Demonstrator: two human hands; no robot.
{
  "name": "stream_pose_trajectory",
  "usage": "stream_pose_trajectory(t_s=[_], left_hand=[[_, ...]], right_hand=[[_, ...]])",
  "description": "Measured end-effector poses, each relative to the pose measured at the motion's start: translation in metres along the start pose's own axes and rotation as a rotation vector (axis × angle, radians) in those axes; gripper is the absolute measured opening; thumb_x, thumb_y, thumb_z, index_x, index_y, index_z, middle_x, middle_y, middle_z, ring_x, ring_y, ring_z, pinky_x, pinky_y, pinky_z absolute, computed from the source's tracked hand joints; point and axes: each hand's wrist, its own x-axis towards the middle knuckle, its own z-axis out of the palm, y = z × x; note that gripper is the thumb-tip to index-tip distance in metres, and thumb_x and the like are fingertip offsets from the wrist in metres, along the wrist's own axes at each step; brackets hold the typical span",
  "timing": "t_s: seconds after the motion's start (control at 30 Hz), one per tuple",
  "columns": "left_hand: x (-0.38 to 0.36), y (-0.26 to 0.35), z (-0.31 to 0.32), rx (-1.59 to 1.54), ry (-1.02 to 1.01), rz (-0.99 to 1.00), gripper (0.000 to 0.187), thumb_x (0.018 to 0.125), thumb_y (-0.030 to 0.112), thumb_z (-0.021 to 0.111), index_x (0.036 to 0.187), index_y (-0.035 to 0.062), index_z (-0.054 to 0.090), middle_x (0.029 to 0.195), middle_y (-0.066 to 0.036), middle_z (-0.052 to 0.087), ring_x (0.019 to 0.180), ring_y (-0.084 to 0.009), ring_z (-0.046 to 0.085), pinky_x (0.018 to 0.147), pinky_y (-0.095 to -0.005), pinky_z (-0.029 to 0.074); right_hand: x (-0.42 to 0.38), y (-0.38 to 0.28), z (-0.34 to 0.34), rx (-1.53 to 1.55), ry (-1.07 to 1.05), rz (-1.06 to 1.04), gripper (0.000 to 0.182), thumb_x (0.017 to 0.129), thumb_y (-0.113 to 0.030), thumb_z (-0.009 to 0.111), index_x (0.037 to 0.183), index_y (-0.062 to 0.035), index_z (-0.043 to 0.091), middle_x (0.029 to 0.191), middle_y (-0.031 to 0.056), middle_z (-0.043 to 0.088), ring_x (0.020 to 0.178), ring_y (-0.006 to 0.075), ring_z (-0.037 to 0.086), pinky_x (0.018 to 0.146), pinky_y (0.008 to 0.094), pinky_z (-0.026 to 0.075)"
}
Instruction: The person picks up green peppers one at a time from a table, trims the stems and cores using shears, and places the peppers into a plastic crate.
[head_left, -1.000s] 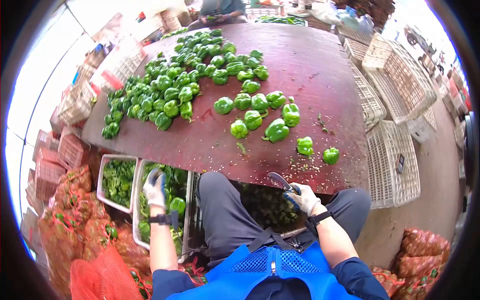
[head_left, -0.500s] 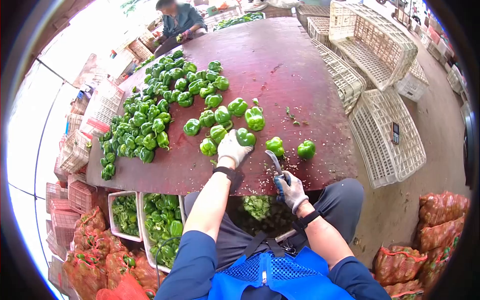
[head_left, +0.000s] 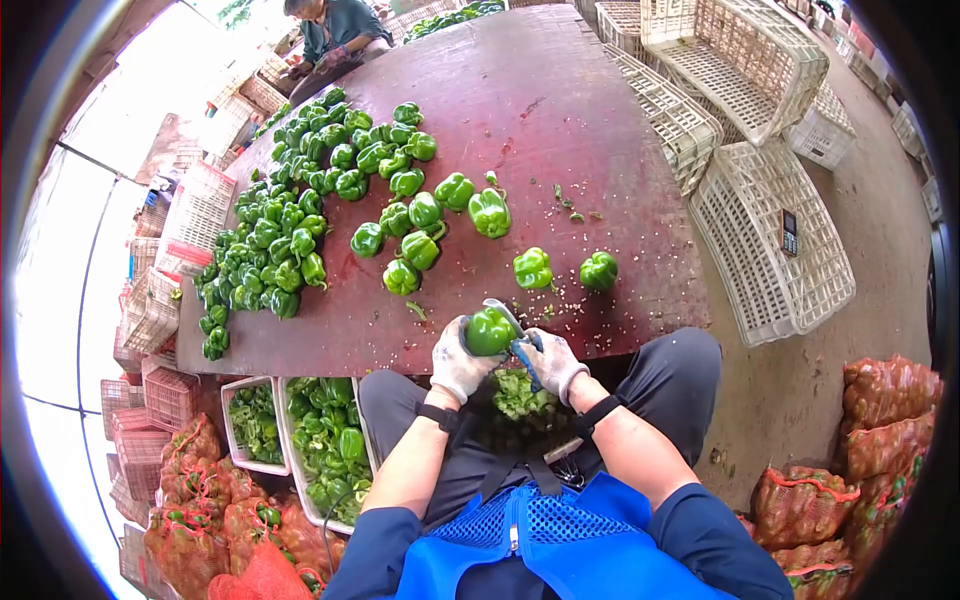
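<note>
At the near edge of the dark red table (head_left: 640, 240), my gloved left hand (head_left: 461, 362) holds a green pepper (head_left: 489, 332). My gloved right hand (head_left: 549, 362) grips a curved knife (head_left: 504, 315) by its handle, with the blade against the pepper's upper right side. Two peppers, one (head_left: 532, 268) and another (head_left: 599, 271), sit apart on the right, among scattered pale seeds. A loose group of peppers (head_left: 425, 212) lies ahead of my left hand, and a large pile (head_left: 268, 235) covers the table's left side.
Crates of green peppers (head_left: 335, 450) and trimmings (head_left: 256, 425) stand below the table at left. Empty crates (head_left: 775, 240) are on the right, one bearing a phone (head_left: 789, 232). Red mesh sacks (head_left: 800, 510) lie on the floor. A person (head_left: 340, 35) sits at the far left.
My left hand has lifted the pepper off the table and drawn it toward me. My right hand has moved left and up, bringing the knife to the pepper. The view has shifted slightly.
</note>
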Motion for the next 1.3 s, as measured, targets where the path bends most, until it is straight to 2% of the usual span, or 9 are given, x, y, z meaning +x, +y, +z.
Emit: stream_pose_trajectory(t_s=[0.23, 0.37, 0.43, 0.53, 0.67, 0.83, 0.9, 1.07, 1.3], left_hand=[[0.009, 0.004, -0.009, -0.185, -0.064, -0.220, 0.072, 0.057, 0.032, 0.094, 0.114, 0.0022, 0.062, 0.107, -0.015, 0.071, 0.098, -0.0279, 0.068, 0.088, -0.0365, 0.054], [0.010, 0.008, -0.014, -0.380, -0.021, -0.361, 0.060, 0.063, 0.018, 0.093, 0.111, 0.0010, 0.063, 0.102, -0.010, 0.071, 0.091, -0.0177, 0.067, 0.082, -0.0326, 0.055], [0.012, -0.013, -0.007, -0.703, -0.031, -0.578, 0.052, 0.066, 0.010, 0.091, 0.109, -0.0005, 0.063, 0.101, -0.009, 0.070, 0.089, -0.0148, 0.066, 0.080, -0.0312, 0.055], [0.000, -0.020, -0.007, -0.923, -0.066, -0.532, 0.048, 0.070, 0.005, 0.086, 0.112, -0.0022, 0.063, 0.102, -0.009, 0.070, 0.089, -0.0149, 0.067, 0.081, -0.0313, 0.056], [-0.016, 0.029, -0.023, -1.087, -0.289, -0.366, 0.056, 0.074, 0.002, 0.079, 0.126, -0.0018, 0.057, 0.114, -0.009, 0.066, 0.101, -0.0175, 0.064, 0.089, -0.0318, 0.053], [-0.014, 0.062, -0.038, -1.320, -0.417, -0.447, 0.053, 0.078, 0.009, 0.075, 0.125, -0.0018, 0.055, 0.115, -0.009, 0.065, 0.103, -0.0180, 0.063, 0.090, -0.0311, 0.052], [-0.015, 0.061, -0.036, -1.005, -0.405, -0.385, 0.045, 0.080, 0.014, 0.074, 0.119, -0.0002, 0.057, 0.107, -0.007, 0.066, 0.096, -0.0159, 0.064, 0.088, -0.0308, 0.052], [-0.022, 0.076, -0.030, -1.128, -0.354, -0.406, 0.039, 0.089, 0.026, 0.064, 0.116, -0.0016, 0.059, 0.092, -0.006, 0.066, 0.071, -0.0110, 0.062, 0.059, -0.0227, 0.049], [-0.028, 0.077, -0.021, -1.332, -0.335, -0.369, 0.046, 0.093, 0.029, 0.058, 0.125, -0.0040, 0.057, 0.102, -0.009, 0.067, 0.081, -0.0144, 0.066, 0.065, -0.0234, 0.052]], right_hand=[[0.002, 0.021, 0.016, -0.322, -0.012, -0.135, 0.029, 0.093, -0.030, 0.059, 0.097, -0.0012, 0.062, 0.086, 0.0236, 0.066, 0.086, 0.0424, 0.064, 0.074, 0.0464, 0.051], [-0.007, 0.021, 0.013, -0.329, 0.006, -0.145, 0.028, 0.092, -0.031, 0.060, 0.094, -0.0033, 0.063, 0.089, 0.0237, 0.067, 0.091, 0.0436, 0.064, 0.077, 0.0492, 0.050], [-0.024, 0.005, 0.002, -0.247, 0.028, -0.124, 0.028, 0.088, -0.030, 0.068, 0.093, -0.0028, 0.063, 0.080, 0.0183, 0.067, 0.079, 0.0339, 0.067, 0.071, 0.0433, 0.051], [-0.019, 0.008, -0.005, 0.013, 0.054, -0.116, 0.040, 0.078, -0.024, 0.083, 0.108, -0.0029, 0.066, 0.089, 0.0081, 0.070, 0.086, 0.0150, 0.066, 0.076, 0.0353, 0.052], [-0.007, 0.006, -0.005, 0.392, -0.116, -0.302, 0.074, 0.072, -0.017, 0.088, 0.135, -0.0030, 0.053, 0.124, 0.0068, 0.065, 0.113, 0.0136, 0.059, 0.102, 0.0309, 0.046], [-0.015, -0.006, -0.011, 0.342, -0.126, -0.341, 0.071, 0.070, -0.015, 0.089, 0.131, -0.0035, 0.056, 0.120, 0.0061, 0.066, 0.109, 0.0131, 0.060, 0.098, 0.0309, 0.049], [-0.018, -0.007, -0.013, 0.260, -0.110, -0.383, 0.065, 0.069, -0.015, 0.089, 0.126, -0.0037, 0.058, 0.115, 0.0048, 0.068, 0.104, 0.0121, 0.062, 0.094, 0.0303, 0.050], [-0.017, -0.009, -0.018, 0.575, -0.142, -0.294, 0.058, 0.070, -0.013, 0.088, 0.121, -0.0014, 0.061, 0.109, 0.0044, 0.069, 0.098, 0.0114, 0.063, 0.090, 0.0303, 0.052], [-0.022, -0.013, -0.024, 0.646, -0.138, -0.206, 0.048, 0.076, -0.007, 0.081, 0.120, 0.0010, 0.064, 0.107, 0.0058, 0.071, 0.094, 0.0139, 0.066, 0.088, 0.0307, 0.053]])
